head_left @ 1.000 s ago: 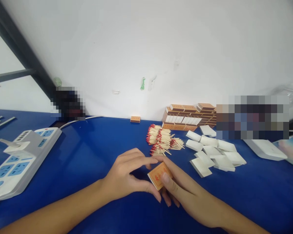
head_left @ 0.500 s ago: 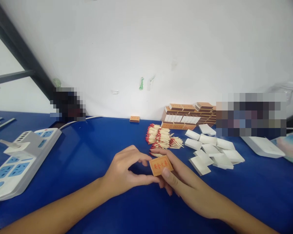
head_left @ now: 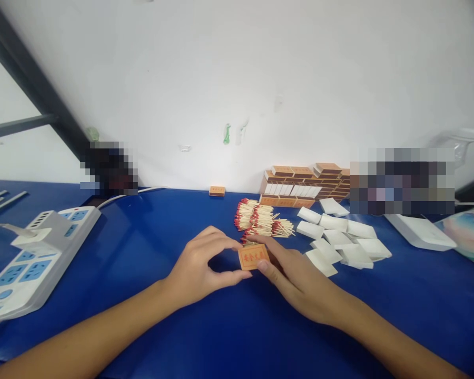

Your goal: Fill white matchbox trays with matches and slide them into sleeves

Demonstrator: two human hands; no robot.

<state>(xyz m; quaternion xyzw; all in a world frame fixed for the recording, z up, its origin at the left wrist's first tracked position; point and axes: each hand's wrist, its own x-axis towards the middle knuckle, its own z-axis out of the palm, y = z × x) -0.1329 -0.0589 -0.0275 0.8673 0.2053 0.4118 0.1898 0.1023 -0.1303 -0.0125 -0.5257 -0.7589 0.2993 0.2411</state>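
Observation:
An orange matchbox (head_left: 253, 257) with red lettering is held over the blue tabletop, its printed face towards me. My left hand (head_left: 203, 263) pinches its left end, index finger at the top edge and thumb at the bottom. From the other side my right hand (head_left: 300, 281) grips the right end, with the thumb at the lower right corner and most fingers hidden behind. Just beyond lies a pile of red-tipped matches (head_left: 260, 218), partly covered by the right hand. White matchbox trays (head_left: 335, 237) lie scattered to the right of the matches.
Stacked matchboxes (head_left: 300, 187) stand against the wall at the back right. One single matchbox (head_left: 217, 191) sits by the wall left of them. A white power strip (head_left: 35, 263) with a plugged-in cable lies at the left, and a white box-like object (head_left: 421, 231) at the right.
The matchbox has turned from a tilt to nearly level and shifted slightly left and up. The left hand's fingers have closed onto its left end.

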